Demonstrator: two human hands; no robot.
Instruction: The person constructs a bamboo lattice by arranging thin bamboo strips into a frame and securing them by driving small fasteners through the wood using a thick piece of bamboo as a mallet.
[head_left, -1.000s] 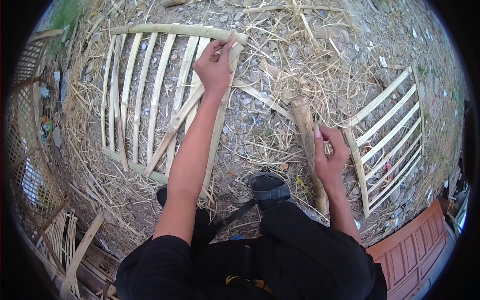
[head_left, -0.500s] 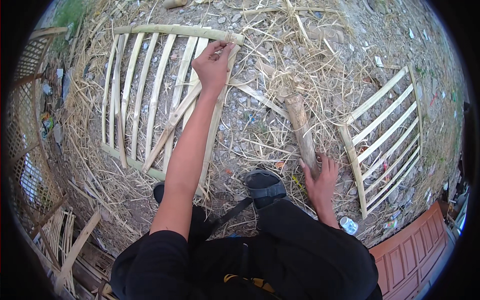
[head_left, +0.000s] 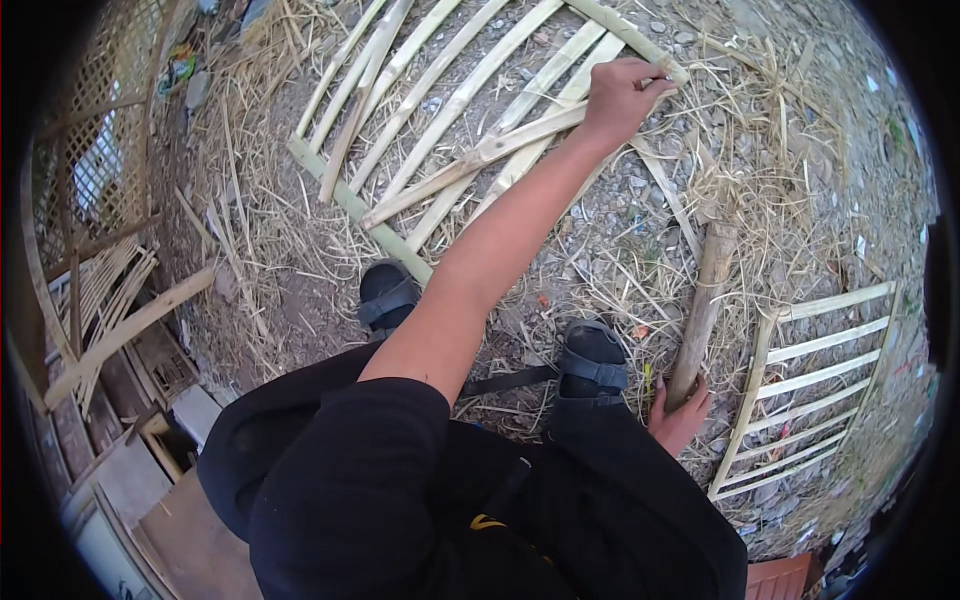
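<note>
My left hand (head_left: 625, 95) reaches to the corner of a slatted wooden frame (head_left: 480, 95), its thumb and fingers pinched together over the end of the top rail (head_left: 630, 38). Whatever is between the fingertips is too small to make out. A loose slat (head_left: 470, 160) lies slantwise across the frame's other slats. My right hand (head_left: 683, 415) curls around the near end of a short round wooden log (head_left: 703, 305), which lies on the ground among straw.
A second, smaller slatted frame (head_left: 815, 385) lies at the right. Straw and stones (head_left: 770, 180) cover the ground. At the left are a lattice panel (head_left: 110, 150) and a pile of boards (head_left: 130, 330). My sandalled feet (head_left: 590, 365) stand near the log.
My view has turned, so the frames and log appear rotated and shifted. My left hand stays pinched at the rail's end, and my right hand stays at the log's near end.
</note>
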